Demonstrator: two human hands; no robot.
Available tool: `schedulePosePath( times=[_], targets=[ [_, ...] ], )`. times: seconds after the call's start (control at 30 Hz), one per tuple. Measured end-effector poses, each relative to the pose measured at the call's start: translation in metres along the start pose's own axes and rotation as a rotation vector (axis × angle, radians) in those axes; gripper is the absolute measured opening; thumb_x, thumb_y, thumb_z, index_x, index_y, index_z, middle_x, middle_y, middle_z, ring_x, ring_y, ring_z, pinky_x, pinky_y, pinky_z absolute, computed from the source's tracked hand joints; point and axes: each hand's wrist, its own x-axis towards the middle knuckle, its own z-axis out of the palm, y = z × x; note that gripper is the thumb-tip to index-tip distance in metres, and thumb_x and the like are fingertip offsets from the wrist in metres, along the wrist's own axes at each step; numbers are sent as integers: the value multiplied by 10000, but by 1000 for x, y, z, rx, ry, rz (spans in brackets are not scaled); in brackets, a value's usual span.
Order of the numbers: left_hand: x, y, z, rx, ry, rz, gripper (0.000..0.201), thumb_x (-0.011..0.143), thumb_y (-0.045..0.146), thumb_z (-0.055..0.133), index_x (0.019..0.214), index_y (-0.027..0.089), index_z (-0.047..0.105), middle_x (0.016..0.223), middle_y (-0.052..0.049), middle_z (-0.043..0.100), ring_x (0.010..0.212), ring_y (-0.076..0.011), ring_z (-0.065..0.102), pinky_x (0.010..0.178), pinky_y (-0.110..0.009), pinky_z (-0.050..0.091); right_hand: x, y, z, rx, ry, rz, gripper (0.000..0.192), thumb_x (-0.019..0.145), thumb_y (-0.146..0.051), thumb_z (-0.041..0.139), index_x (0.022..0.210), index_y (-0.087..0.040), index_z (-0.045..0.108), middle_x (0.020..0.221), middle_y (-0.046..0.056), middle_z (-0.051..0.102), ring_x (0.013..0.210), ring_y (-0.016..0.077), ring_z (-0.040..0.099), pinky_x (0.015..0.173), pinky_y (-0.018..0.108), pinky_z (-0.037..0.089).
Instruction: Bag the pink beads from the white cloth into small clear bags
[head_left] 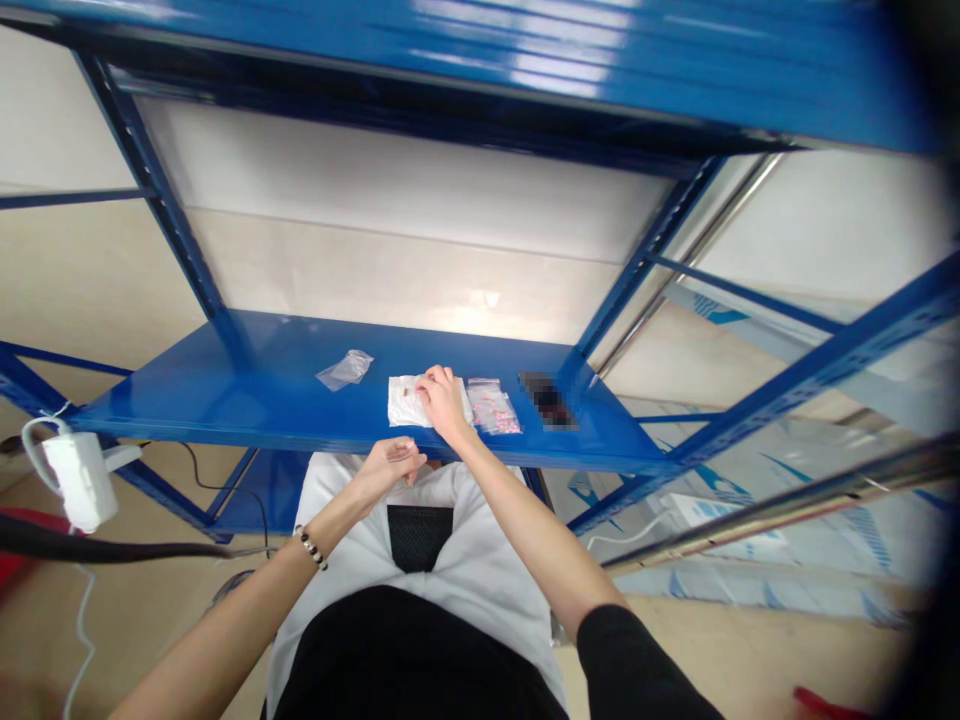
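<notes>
My right hand (pixel 442 400) rests on a white paper towel (pixel 405 402) lying on the blue metal shelf (pixel 247 385), fingers bent down onto small items there. My left hand (pixel 390 462) hovers just below the shelf's front edge, fingers curled as if pinching something tiny; what it holds is too small to tell. A clear bag of pink and white pieces (pixel 493 408) lies just right of the towel. An empty clear plastic bag (pixel 345 369) lies to the left.
A dark blurred object (pixel 547 400) sits at the shelf's right end. A white power adapter with cable (pixel 75 478) hangs at the left. Blue uprights and a steel rail (pixel 787 510) frame the right side. Another blue shelf runs overhead.
</notes>
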Motion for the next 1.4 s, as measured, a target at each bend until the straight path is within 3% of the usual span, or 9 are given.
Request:
schedulePosePath(
  times=[0.43,0.83,1.1,1.23,1.4],
  targets=[
    [-3,0,5,40,-18,-46,307,764,368,717,642,165,522,505,30,544,493,-92,471,577,-234,393,-1,0,1,22,-47,-72,197,904,-157,557,976,-250,715,1053,73,555,1018,241,434,865,361,364],
    [0,-6,6,58,-33,-58,295,770,358,710,647,172,517,497,37,539,482,-91,460,583,-244,391,-1,-4,1,-31,-37,-67,145,916,-180,535,990,-205,657,1075,85,552,1028,244,438,884,368,377],
    [-2,-7,7,81,-33,-52,300,768,359,710,634,166,523,507,29,543,502,-94,479,587,-238,376,0,-3,1,-26,-51,-79,145,919,-166,518,911,-197,660,1054,88,554,1021,240,442,866,365,382],
    [-2,-5,7,71,-33,-51,308,757,373,718,645,168,517,509,29,540,497,-96,476,577,-238,381,1,-5,-5,51,-5,-61,136,916,-172,529,902,-193,662,1062,84,567,1018,233,456,880,369,385],
    [2,-6,2,94,7,-20,330,757,388,715,637,175,494,490,34,530,479,-93,461,569,-237,377,-3,-28,-31,325,126,-16,141,927,-259,548,897,-208,676,1005,60,590,997,206,506,919,353,404]
  ],
)
